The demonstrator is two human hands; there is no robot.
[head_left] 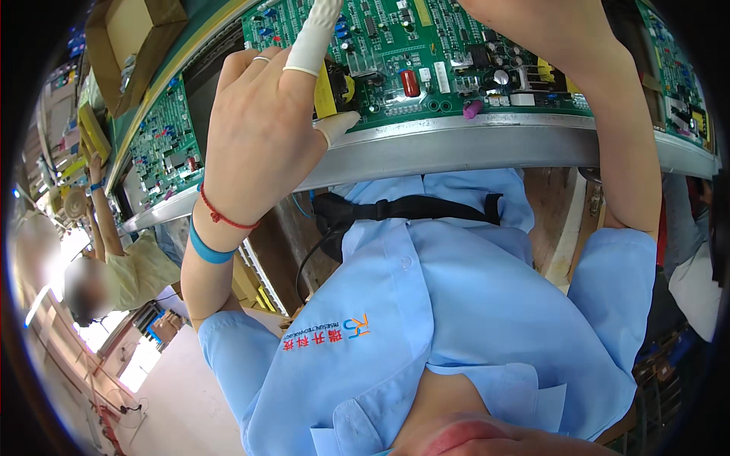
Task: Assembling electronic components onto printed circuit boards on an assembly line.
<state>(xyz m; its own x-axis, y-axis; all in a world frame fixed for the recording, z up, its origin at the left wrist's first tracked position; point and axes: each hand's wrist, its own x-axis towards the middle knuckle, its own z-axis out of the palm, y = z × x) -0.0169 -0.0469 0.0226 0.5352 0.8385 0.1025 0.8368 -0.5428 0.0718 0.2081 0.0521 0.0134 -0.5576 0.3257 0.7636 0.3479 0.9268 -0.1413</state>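
My left hand [262, 129] rests over the left part of a green circuit board [395, 106]. White finger cots [313, 42] cover its index finger and thumb, which are stretched apart on either side of a yellow and black transformer [338, 90]; I see nothing gripped between them. Its other fingers are bent. My right hand [525, 15] reaches over the board's far right, and its fingers are cut off by the upper edge. A dark red capacitor [411, 83] stands between the hands, and a purple piece [472, 109] sits at the board's near edge.
A metal rail [456, 144] runs along the near side of the boards. More green boards lie at left [163, 144] and far right [677, 83]. An open cardboard box [133, 45] stands at the upper left. Another person [137, 266] works farther left.
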